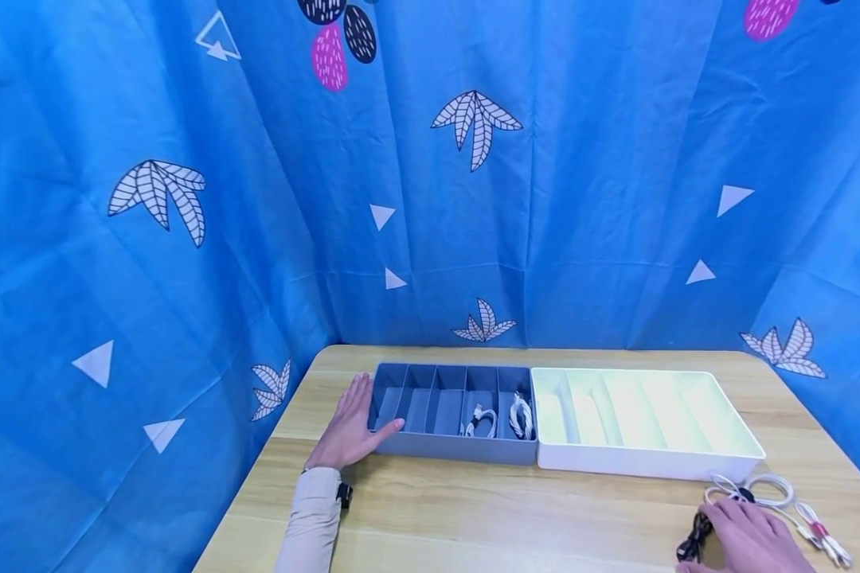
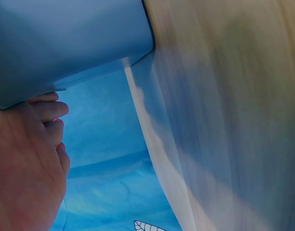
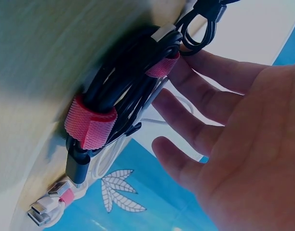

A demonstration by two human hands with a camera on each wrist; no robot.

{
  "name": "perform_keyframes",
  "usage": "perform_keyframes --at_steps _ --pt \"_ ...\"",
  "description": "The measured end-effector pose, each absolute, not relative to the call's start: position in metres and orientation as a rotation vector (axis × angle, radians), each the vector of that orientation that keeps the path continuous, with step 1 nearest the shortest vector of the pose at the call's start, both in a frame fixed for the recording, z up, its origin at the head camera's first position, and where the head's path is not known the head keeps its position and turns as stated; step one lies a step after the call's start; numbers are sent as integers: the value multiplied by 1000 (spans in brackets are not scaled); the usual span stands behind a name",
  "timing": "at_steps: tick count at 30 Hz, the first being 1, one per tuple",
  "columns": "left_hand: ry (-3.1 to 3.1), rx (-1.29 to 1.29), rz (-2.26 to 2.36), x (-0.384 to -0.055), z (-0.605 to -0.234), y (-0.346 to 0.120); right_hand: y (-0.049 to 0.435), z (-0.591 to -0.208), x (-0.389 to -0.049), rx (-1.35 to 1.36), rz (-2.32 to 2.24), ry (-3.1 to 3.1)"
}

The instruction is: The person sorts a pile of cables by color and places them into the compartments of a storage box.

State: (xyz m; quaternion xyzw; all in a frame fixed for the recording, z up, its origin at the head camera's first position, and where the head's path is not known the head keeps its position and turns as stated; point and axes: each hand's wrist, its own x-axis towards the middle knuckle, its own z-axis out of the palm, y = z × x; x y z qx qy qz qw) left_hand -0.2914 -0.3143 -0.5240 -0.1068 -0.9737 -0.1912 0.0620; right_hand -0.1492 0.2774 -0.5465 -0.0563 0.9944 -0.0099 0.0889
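My left hand [image 1: 347,430] rests against the left end of the grey divided box [image 1: 459,448], fingers straight and thumb over its front rim. In the left wrist view its fingers [image 2: 53,110] lie along the box end. My right hand [image 1: 752,541] is over the cables at the lower right, fingers loosely extended. A small black cable [image 1: 695,537] lies by its fingertips. The right wrist view shows a thick coiled black cable [image 3: 123,82] with red straps near the fingers, and a smaller black loop [image 3: 200,29] at the topmost fingertip. The right thumb is hidden there.
White coiled cables [image 1: 774,487], one with a red strap [image 1: 819,528], lie beside the right hand. A white divided box [image 1: 645,459] adjoins the grey one. Two white cables [image 1: 521,415] sit in the grey box's right compartments. A blue curtain [image 1: 580,199] surrounds the wooden table [image 1: 509,525].
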Motion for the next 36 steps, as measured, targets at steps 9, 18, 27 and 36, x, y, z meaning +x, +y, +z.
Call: perform_keyframes --at_steps 9,18,27,36 --pt "-2932 -337 -565 -290 -524 -313 279 -549 -146 -169 -72 3005" --pt "-2917 -338 -581 -288 -523 -313 277 -547 -146 -191 -56 3027" --pt "-2933 -335 -576 -291 -524 -314 277 -543 -148 -196 -56 3013" --pt "-2931 -335 -587 -292 -525 -315 277 -529 -149 -220 -125 2967"
